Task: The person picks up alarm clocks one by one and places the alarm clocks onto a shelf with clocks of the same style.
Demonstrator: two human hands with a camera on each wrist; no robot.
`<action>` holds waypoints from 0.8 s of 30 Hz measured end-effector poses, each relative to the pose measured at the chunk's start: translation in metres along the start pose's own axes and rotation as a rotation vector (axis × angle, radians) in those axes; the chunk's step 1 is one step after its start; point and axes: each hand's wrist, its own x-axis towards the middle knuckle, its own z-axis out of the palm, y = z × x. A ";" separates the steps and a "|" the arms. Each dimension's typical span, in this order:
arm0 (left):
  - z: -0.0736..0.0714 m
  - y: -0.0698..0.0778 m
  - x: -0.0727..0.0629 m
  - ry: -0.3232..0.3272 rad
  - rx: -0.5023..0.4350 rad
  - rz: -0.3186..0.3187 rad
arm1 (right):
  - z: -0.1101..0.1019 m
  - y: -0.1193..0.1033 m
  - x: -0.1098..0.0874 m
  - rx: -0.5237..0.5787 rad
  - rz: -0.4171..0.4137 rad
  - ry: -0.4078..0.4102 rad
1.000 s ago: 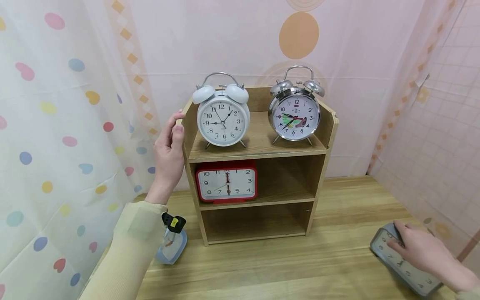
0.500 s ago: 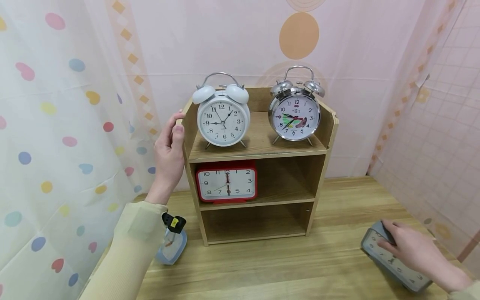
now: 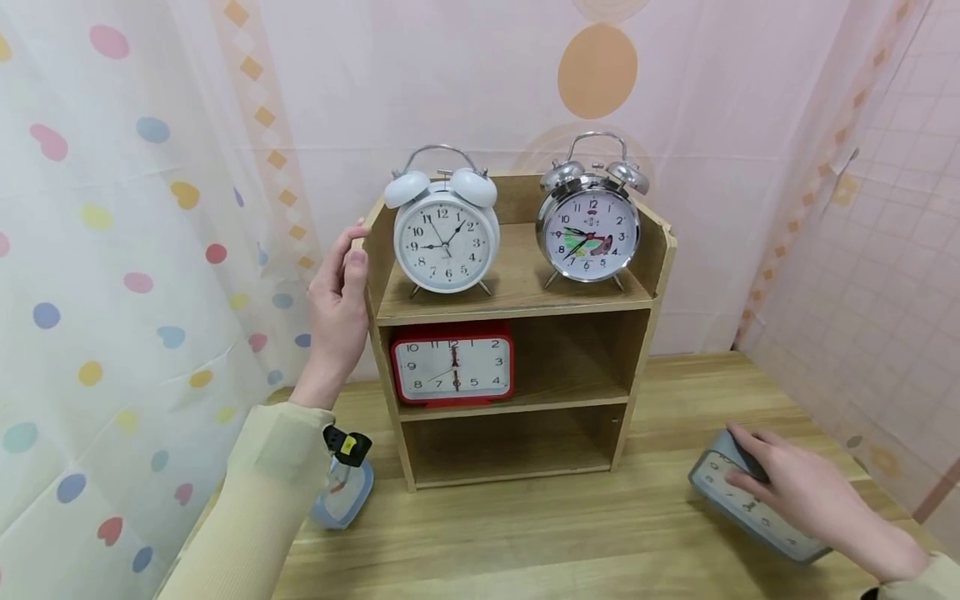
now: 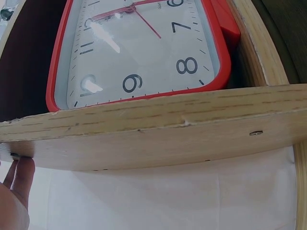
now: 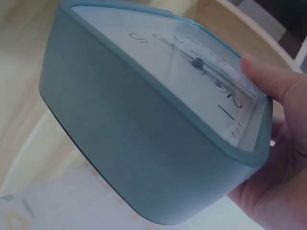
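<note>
My left hand (image 3: pixel 337 308) holds the upper left side of a small wooden shelf (image 3: pixel 510 312), thumb on its front edge. In the left wrist view its fingers (image 4: pixel 21 179) lie against the wood of the side panel. My right hand (image 3: pixel 806 492) grips a grey-blue rectangular alarm clock (image 3: pixel 757 508) over the table at the right, thumb across the dial side. The right wrist view shows this clock (image 5: pixel 144 124) tilted, its thick side toward the camera. A white twin-bell alarm clock (image 3: pixel 447 242) and a silver twin-bell alarm clock (image 3: pixel 590 233) stand on the top shelf.
A red rectangular clock (image 3: pixel 453 367) stands at the left of the middle shelf. The bottom compartment (image 3: pixel 513 442) lies below it. A light blue clock (image 3: pixel 343 496) sits on the table under my left forearm. Patterned curtains (image 3: pixel 112 250) enclose the table (image 3: pixel 555 533).
My right hand has carried the grey-blue clock leftward and slightly away from me, toward the shelf. My left hand keeps its place on the shelf's side.
</note>
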 end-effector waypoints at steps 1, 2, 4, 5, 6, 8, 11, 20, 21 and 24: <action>0.000 0.000 0.000 0.002 0.002 -0.002 | -0.002 -0.003 0.000 -0.002 -0.014 0.016; 0.000 0.000 0.000 0.004 0.003 -0.005 | -0.003 -0.007 0.001 -0.004 -0.029 0.030; -0.001 -0.001 0.000 0.005 0.000 -0.010 | -0.006 -0.014 0.002 -0.011 -0.057 0.061; -0.001 -0.001 0.000 0.004 -0.003 -0.011 | -0.008 -0.017 0.003 -0.015 -0.066 0.074; -0.001 -0.001 0.000 0.003 -0.002 -0.012 | -0.009 -0.020 0.003 -0.021 -0.080 0.092; -0.001 -0.001 0.000 0.004 -0.004 -0.012 | -0.012 -0.026 0.005 -0.031 -0.105 0.123; -0.001 -0.002 0.000 0.005 0.001 -0.009 | -0.016 -0.034 0.008 -0.044 -0.146 0.178; 0.000 -0.001 0.000 0.010 -0.007 -0.005 | -0.030 -0.055 0.018 -0.052 -0.266 0.308; 0.000 -0.001 0.000 0.011 -0.006 -0.005 | -0.031 -0.057 0.019 -0.051 -0.279 0.313; 0.000 0.000 0.000 0.010 -0.004 -0.005 | -0.036 -0.064 0.023 -0.040 -0.319 0.336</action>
